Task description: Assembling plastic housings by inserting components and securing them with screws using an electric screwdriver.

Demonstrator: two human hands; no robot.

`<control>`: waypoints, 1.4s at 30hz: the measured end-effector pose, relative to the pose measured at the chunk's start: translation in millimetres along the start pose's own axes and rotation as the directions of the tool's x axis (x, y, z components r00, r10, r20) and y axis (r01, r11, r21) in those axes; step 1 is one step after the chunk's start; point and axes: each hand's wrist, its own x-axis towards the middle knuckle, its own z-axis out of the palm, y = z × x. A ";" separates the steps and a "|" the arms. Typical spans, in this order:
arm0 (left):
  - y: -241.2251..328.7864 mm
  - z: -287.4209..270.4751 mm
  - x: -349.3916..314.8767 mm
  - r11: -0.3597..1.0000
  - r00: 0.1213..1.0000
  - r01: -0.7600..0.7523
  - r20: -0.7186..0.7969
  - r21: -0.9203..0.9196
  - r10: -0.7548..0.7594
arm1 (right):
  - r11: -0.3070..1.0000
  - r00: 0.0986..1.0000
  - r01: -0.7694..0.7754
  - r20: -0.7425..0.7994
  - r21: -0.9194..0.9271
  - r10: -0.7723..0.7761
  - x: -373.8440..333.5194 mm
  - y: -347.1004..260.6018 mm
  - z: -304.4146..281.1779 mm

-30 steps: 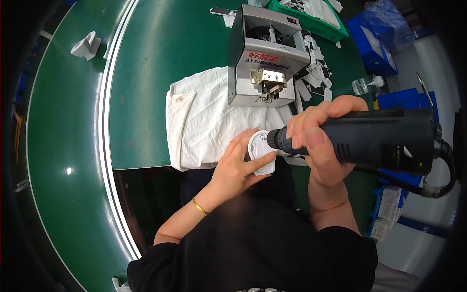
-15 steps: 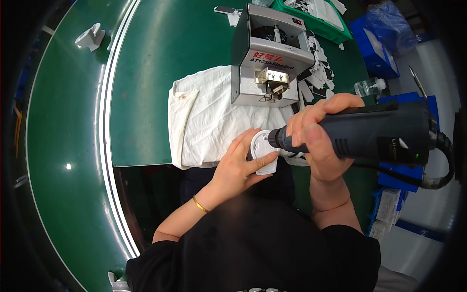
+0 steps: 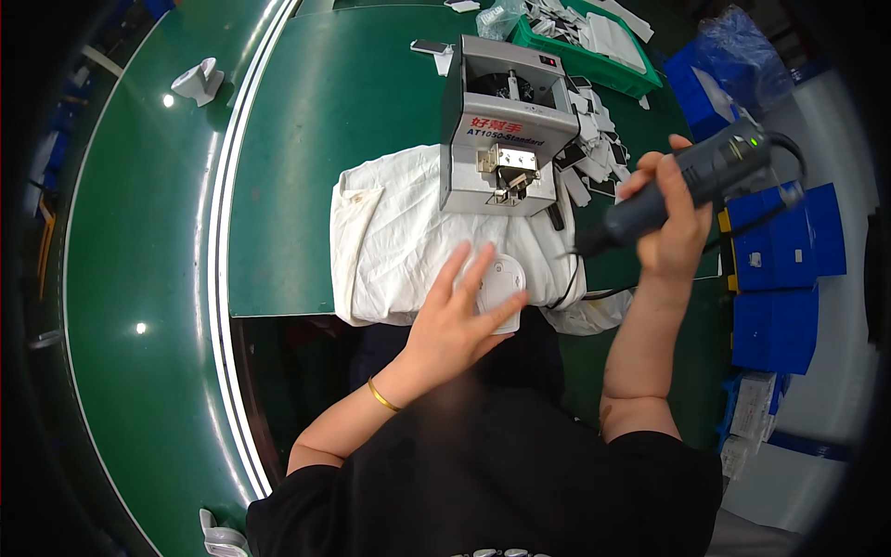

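Green bench (image 3: 288, 195), white cloth (image 3: 404, 232) spread along near edge, grey machine (image 3: 506, 139) at cloth's far side, green bin (image 3: 594, 71) toward far right corner. Hands well apart. Left hand (image 3: 453, 314) clasped on white part (image 3: 502, 278) at near edge, thumb across its face, two fingers spread. Right hand (image 3: 676, 212) wrapped around dark corded driver (image 3: 719, 167), blurred tip apart from white part.
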 end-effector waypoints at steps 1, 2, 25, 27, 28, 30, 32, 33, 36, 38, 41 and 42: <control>0.4 -2.7 1.4 1.000 1.000 -0.003 -0.006 0.006 0.004 | 0.996 0.995 -0.049 -0.096 -0.080 0.042 15.3 2.0 -20.8; -1.0 -4.9 3.3 0.990 0.986 -0.143 0.086 0.011 0.142 | 0.983 0.979 -0.104 -0.192 -0.152 0.074 31.3 11.5 -48.2; -202.1 -229.9 -140.9 0.570 0.217 0.800 -0.793 -0.190 -0.569 | 0.574 0.990 0.023 -0.062 -0.819 -0.129 87.5 121.4 -192.1; -225.6 -234.0 -162.7 0.506 0.181 0.844 -0.794 -0.177 -0.581 | 0.594 0.989 0.104 0.018 -0.798 -0.149 62.5 97.0 -148.5; -230.7 -233.3 -169.6 0.433 0.182 0.895 -0.799 -0.107 -0.573 | 0.634 0.988 0.143 0.072 -0.760 -0.136 52.7 91.3 -130.4; -230.1 -236.6 -191.0 0.501 0.205 0.853 -0.788 -0.147 -0.581 | 0.693 0.980 0.195 0.169 -0.695 -0.106 34.3 82.0 -97.1; -185.8 -244.7 -197.2 0.362 0.308 0.923 -0.809 0.128 -0.500 | 0.706 0.974 0.209 0.205 -0.677 -0.093 21.3 72.5 -78.8; -164.1 -263.1 -220.5 0.305 0.331 0.934 -0.770 0.186 -0.545 | 0.700 0.969 0.233 0.219 -0.675 -0.112 17.1 66.8 -71.9; -71.1 -317.8 -286.8 -0.216 0.198 0.884 -0.752 0.414 -0.629 | 0.735 0.972 0.229 0.184 -0.639 -0.144 12.0 58.4 -67.7; -9.2 -340.6 -319.9 -0.589 -0.138 0.727 -0.766 0.352 -0.628 | 0.775 0.973 0.229 0.169 -0.588 -0.159 9.3 57.2 -69.3; 27.6 -376.1 -519.5 -0.398 -0.412 0.895 -0.712 -0.201 -0.569 | 0.776 0.956 0.283 0.227 -0.564 -0.185 9.7 65.2 -60.9; 36.7 -354.3 -471.3 -0.503 -0.522 0.844 -0.501 -0.187 -0.690 | 0.763 0.946 0.318 0.245 -0.563 -0.213 3.7 59.3 -53.5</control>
